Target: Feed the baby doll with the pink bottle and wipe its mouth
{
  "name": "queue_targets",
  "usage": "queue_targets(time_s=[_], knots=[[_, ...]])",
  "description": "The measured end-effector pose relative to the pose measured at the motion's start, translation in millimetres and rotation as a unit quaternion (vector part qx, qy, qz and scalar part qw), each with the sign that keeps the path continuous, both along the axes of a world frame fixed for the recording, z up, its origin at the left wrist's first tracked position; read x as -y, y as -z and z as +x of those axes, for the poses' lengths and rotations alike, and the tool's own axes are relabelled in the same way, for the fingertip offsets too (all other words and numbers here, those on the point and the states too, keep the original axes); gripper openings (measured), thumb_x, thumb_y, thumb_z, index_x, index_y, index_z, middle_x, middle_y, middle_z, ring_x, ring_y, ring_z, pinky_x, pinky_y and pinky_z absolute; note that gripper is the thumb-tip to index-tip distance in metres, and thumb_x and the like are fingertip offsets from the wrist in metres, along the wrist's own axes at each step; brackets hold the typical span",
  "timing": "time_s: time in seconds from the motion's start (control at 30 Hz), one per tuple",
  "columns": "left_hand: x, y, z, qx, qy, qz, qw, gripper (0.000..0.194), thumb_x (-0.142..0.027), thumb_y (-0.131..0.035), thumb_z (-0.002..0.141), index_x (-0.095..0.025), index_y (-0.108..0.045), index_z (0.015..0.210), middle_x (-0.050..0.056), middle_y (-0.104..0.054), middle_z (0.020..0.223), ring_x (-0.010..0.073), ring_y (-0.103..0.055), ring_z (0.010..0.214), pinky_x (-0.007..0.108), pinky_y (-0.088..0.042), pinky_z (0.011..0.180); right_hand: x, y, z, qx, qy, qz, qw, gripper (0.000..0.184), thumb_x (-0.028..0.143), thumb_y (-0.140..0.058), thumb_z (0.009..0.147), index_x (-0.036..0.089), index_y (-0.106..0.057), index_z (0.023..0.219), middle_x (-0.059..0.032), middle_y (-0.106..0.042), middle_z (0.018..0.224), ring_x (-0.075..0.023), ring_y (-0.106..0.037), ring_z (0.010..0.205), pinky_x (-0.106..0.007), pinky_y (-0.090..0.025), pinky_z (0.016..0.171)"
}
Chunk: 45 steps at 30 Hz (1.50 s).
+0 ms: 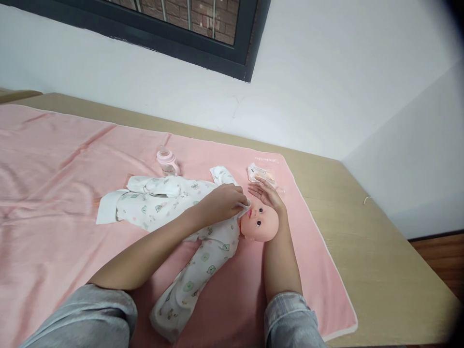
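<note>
A baby doll [261,223] lies on its back, dressed in a white printed sleepsuit [206,246], its head toward the right. My left hand [226,200] reaches across its chest, fingers closed on a small white cloth [245,207] at the doll's mouth. Whether this cloth is separate from the collar is hard to make out. Beside the far side of the doll's head is my right hand [266,194], its fingers stretched out and apart, with the wrist close to the crown. The fingertips are near a small white plastic packet [259,171].
A pink baby bottle [167,162] lies tilted behind the doll's body. Under everything spreads a wrinkled pink blanket [61,179] on a wooden tabletop [326,193]. White walls [300,87] and a dark-framed window [242,53] border the table at the back.
</note>
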State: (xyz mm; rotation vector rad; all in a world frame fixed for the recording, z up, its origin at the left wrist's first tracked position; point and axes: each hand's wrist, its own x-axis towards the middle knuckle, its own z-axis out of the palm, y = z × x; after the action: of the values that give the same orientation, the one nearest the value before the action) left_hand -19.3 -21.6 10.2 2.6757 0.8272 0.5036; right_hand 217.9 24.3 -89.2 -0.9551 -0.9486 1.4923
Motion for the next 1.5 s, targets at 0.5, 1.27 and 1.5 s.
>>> queue_targets(time_s=[0.5,1.27,1.5], knots=[[2,1.0,5,0.019,-0.03,-0.024,0.999,0.018,-0.008,-0.058,0.084,-0.018,-0.072,0.089,0.002,-0.061,0.087,0.0146,-0.059,0.076,0.024,-0.039,0.066,6,-14.4,-11,0.007,0.014,0.001,1.0,0.028,0.034,-0.066,0.084,0.022,-0.061,0.109,-0.0062,-0.071,0.104,-0.0188,-0.064,0.108,-0.04,-0.045,0.105],[2,10.0,10,0.1,-0.038,-0.061,0.992,0.029,-0.004,-0.049,0.081,-0.021,-0.071,0.088,0.001,-0.059,0.097,0.0123,-0.059,0.076,0.023,-0.042,0.068,6,-13.8,-10,0.018,0.03,-0.01,0.999,0.03,0.028,-0.065,0.083,0.02,-0.06,0.112,-0.0051,-0.072,0.102,-0.0167,-0.065,0.101,-0.038,-0.047,0.101],[2,8.4,10,0.104,-0.042,-0.062,0.992,0.031,-0.001,-0.047,0.08,-0.018,-0.072,0.087,0.003,-0.059,0.096,0.013,-0.058,0.078,0.023,-0.042,0.069,-1,-8.4,-4,0.017,0.02,-0.014,1.0,0.031,0.026,-0.062,0.084,0.018,-0.059,0.114,-0.006,-0.072,0.1,-0.017,-0.065,0.101,-0.039,-0.047,0.099]])
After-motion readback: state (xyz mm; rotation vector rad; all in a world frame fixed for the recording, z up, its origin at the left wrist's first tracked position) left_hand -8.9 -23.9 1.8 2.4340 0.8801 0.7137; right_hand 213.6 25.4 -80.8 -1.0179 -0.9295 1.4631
